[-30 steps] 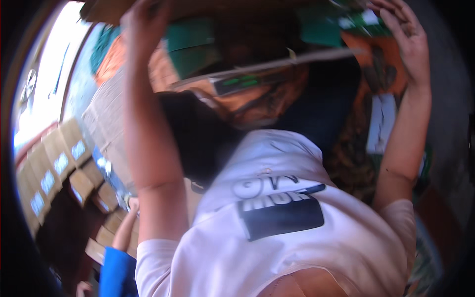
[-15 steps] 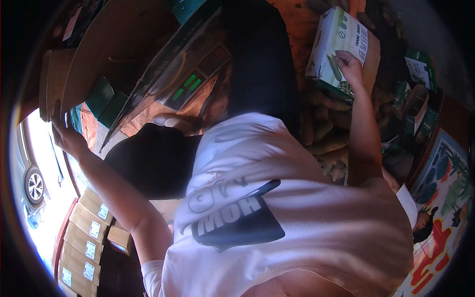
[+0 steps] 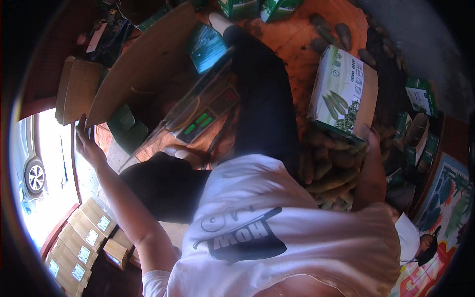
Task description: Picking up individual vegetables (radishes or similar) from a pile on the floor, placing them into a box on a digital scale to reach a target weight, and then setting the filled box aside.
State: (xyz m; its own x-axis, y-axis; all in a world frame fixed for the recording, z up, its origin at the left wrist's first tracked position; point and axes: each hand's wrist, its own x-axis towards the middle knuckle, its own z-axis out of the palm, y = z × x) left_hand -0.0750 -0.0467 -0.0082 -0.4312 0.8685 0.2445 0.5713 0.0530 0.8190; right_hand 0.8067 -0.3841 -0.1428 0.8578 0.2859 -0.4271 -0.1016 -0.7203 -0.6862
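Note:
My left hand (image 3: 91, 147) reaches out to the far left, its fingers at the lower corner of a large brown cardboard flap (image 3: 143, 59), pinched about the edge. On the right lies a white and green carton (image 3: 341, 74) printed with green radishes, its brown cardboard side facing right. My right hand (image 3: 374, 142) is at the carton's near right corner, fingers bent against it and partly hidden. Close below that corner is a pile of long greenish radishes (image 3: 334, 171).
A scale (image 3: 203, 121) with a lit green display stands left of my leg. Green boxes (image 3: 126, 128) lie about it. Sealed brown cartons (image 3: 81, 237) are stacked at lower left. Another person (image 3: 410, 237) is at the right edge. Orange sheeting (image 3: 302, 29) covers the ground.
My right hand has moved from the printed top of the carton to its near right corner. The view has shifted, and my left hand stays by the cardboard edge.

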